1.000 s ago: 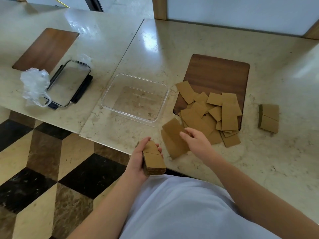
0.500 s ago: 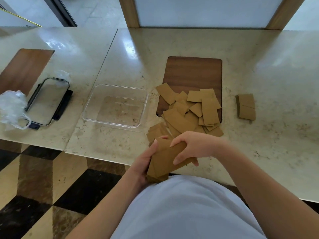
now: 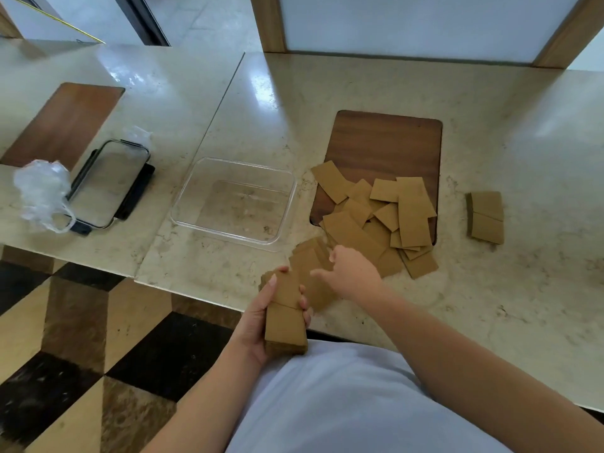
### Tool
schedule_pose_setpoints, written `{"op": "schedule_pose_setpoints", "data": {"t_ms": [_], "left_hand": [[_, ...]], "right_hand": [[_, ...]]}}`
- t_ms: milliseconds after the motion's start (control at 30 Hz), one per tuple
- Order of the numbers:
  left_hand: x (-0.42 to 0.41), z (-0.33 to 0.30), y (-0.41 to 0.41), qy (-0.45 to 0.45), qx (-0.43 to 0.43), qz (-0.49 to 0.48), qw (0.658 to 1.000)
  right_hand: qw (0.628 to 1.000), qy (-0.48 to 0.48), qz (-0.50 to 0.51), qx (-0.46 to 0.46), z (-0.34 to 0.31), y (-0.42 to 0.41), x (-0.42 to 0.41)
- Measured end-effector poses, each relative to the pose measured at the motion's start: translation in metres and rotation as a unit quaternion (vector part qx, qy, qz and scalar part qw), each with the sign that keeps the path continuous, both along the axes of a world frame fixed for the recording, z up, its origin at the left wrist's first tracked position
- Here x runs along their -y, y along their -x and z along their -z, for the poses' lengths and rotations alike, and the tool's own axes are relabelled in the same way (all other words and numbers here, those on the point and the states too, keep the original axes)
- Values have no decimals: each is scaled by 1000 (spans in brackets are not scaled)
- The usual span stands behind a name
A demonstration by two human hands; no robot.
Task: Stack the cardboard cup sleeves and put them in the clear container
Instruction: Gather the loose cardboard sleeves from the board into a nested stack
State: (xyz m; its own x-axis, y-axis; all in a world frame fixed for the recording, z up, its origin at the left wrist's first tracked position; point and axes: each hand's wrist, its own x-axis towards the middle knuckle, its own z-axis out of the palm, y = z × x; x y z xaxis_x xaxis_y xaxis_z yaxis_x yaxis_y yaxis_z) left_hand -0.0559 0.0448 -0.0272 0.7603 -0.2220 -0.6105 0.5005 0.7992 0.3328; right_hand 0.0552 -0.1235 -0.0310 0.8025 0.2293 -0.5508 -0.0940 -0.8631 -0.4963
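Left hand [image 3: 261, 317] clamped round stacked sleeves [image 3: 285, 317], overhanging worktop [image 3: 490, 305] edge: slippage risk. Right hand [image 3: 351, 273] reaching, apparently unclenched.

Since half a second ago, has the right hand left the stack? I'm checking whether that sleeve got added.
Yes. The right hand has come off the stack in the left hand and moved back toward the loose sleeves on the wooden board.
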Motion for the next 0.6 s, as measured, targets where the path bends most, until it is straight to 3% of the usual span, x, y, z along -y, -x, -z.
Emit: {"op": "schedule_pose_setpoints", "data": {"t_ms": [133, 233, 367, 467, 600], "left_hand": [[-3, 4, -5, -29, -16, -40, 999], [-8, 6, -10, -48, -46, -65, 996], [-15, 12, -14, -61, -62, -80, 993], [-18, 14, -16, -86, -70, -60, 992], [-9, 14, -23, -117, -91, -38, 988]], "right_hand": [[991, 98, -61, 72, 26, 21, -18], [992, 89, -51, 72, 27, 21, -19], [995, -72, 63, -27, 24, 18, -9], [965, -196, 154, -82, 21, 22, 7], [922, -280, 251, -94, 7, 25, 19]]}}
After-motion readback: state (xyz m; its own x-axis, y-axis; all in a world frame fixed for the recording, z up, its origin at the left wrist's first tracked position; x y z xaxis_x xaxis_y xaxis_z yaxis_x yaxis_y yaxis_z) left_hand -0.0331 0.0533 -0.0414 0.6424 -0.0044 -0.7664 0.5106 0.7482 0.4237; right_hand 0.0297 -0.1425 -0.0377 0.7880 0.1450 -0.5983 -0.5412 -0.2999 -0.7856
